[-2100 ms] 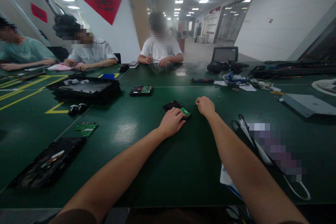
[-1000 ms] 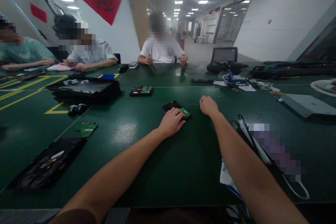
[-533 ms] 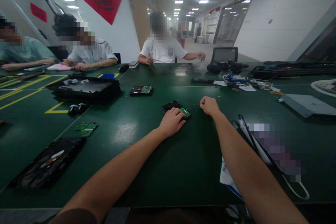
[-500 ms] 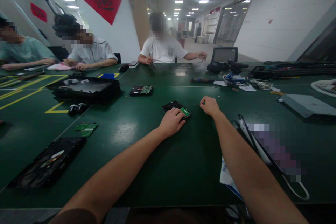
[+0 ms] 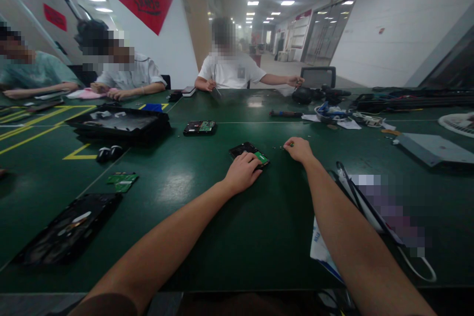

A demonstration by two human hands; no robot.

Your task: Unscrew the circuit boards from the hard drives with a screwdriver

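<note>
We see a glossy dark green tabletop (image 5: 215, 247) crossed by pale seams, with yellow lines (image 5: 79, 157) on its left side. Near left, a black casing (image 5: 70, 227) lies flat, and just beyond it a loose green circuit board (image 5: 124, 181). Farther back sits a black tray (image 5: 122, 128), with a small drive (image 5: 200, 128) to its right. In the middle we find another drive (image 5: 242, 148), tiny bits (image 5: 274, 147) beside it, perhaps screws. At right rests a flat grey box (image 5: 439, 149).
</note>
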